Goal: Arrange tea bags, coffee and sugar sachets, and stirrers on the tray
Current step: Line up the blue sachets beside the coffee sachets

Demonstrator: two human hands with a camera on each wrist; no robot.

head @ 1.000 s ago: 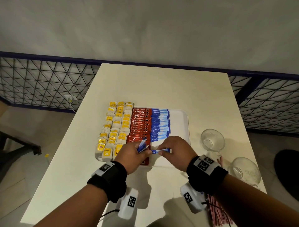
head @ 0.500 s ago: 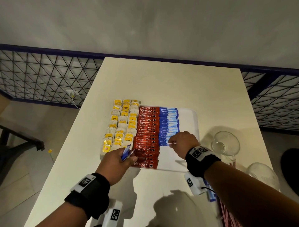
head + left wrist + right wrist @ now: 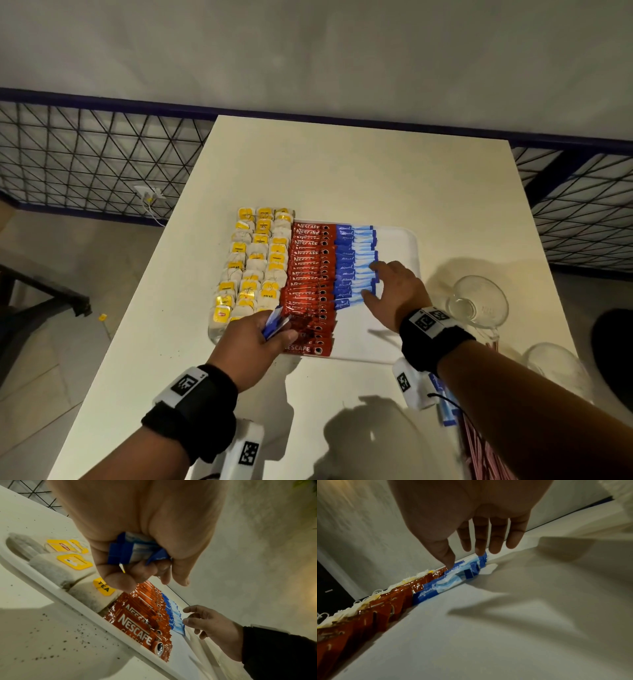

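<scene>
1. Looking down from the head view, the right hand, fingers spread and straight, touches the right ends of the blue-and-white paper sugar sachets lined up on the flat white plastic tray, probably squaring the column. The left hand, at the tray's 7 o'clock corner, is clamped on a spare bundle of blue sachets, likely kept ready for feeding on. Yellow-tagged tea bags fill the 9 o'clock side, red foil coffee sachets the middle. Red stirrers lie off the tray at the desk edge, about 5 o'clock.
2. Left wrist view: curled fingers and thumb pinch the spare bundle of blue sachets above the tea bags.
3. Right wrist view: straight fingertips rest on the sugar sachets, holding nothing.
</scene>
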